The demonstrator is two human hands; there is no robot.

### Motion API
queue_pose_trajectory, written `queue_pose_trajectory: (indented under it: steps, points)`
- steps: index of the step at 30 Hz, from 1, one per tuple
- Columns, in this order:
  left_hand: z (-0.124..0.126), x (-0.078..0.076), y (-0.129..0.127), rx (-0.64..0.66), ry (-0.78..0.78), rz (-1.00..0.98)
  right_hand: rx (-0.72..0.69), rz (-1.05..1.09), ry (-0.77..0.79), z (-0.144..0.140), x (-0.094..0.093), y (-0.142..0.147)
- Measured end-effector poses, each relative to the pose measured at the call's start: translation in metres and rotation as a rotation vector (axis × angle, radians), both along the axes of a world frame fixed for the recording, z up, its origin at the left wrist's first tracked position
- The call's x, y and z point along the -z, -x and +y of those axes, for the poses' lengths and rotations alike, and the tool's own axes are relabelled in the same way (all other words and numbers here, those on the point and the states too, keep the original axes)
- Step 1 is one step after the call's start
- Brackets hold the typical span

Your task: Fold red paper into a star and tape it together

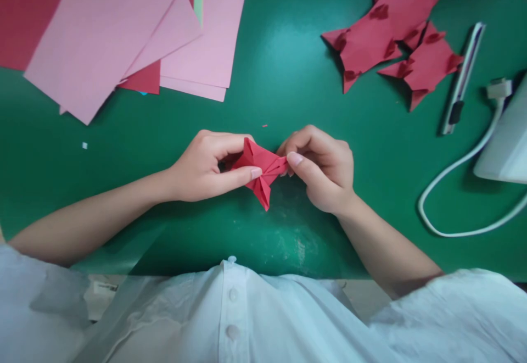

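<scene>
1. I see the left hand (206, 166) pinching one end of a small folded red paper piece (260, 171), thumb on top and fingers curled under it
2. The right hand (323, 168) is closed on the opposite end, thumb and forefinger nipping the paper's tip
3. The piece sits between both hands, held just above the green mat (288, 77), near the middle of the table in front of the white shirt (230, 313)
4. It already carries many creases and pointed flaps, so I judge the folding well advanced, though its final form is hard to tell
5. Several finished-looking red folded pieces (395, 33) lie in a heap at the far right
6. Flat pink sheets (111, 28) and red ones wait unfolded at the far left, so more paper is left
7. A utility knife (461, 83) and a white cable (461, 187) lie to the right, untouched
</scene>
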State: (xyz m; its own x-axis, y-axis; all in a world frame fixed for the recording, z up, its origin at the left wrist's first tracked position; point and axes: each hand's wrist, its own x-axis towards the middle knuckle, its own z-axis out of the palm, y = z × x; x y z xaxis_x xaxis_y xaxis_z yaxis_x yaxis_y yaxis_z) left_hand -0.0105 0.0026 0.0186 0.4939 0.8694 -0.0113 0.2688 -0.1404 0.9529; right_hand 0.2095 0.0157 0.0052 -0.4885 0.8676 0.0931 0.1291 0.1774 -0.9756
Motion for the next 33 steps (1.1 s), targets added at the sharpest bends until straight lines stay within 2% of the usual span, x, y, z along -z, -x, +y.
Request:
queue_pose_trajectory:
  steps: [10, 14, 17, 21, 25, 29, 33]
  points:
    - [-0.0006, 0.0001, 0.0016, -0.017, 0.102, -0.09, 0.057, 0.152, 0.111, -0.001, 0.0022, 0.0023]
    - [-0.0014, 0.0011, 0.0002, -0.02, 0.05, -0.115, 0.112, 0.176, 0.098, -0.0013, 0.0056, 0.0036]
    - [-0.0017, 0.0017, -0.0008, -0.033, -0.016, -0.108, 0.091, 0.186, 0.062, -0.0002, 0.007, 0.0031]
    - [-0.0018, 0.0035, -0.0015, -0.07, -0.075, -0.098, 0.001, 0.096, -0.151, 0.0022, 0.0064, 0.0027]
    - [-0.0009, 0.0059, -0.0018, -0.077, -0.21, -0.114, -0.062, 0.031, -0.346, 0.0047, 0.0052, 0.0036]
    - [-0.001, 0.0072, -0.0016, -0.082, -0.292, -0.117, 0.01, 0.046, -0.49, 0.0058, 0.0064, 0.0032]
    - [-0.002, 0.0064, -0.0013, -0.136, -0.342, -0.03, 0.11, -0.13, -0.711, 0.0046, 0.008, 0.0026]
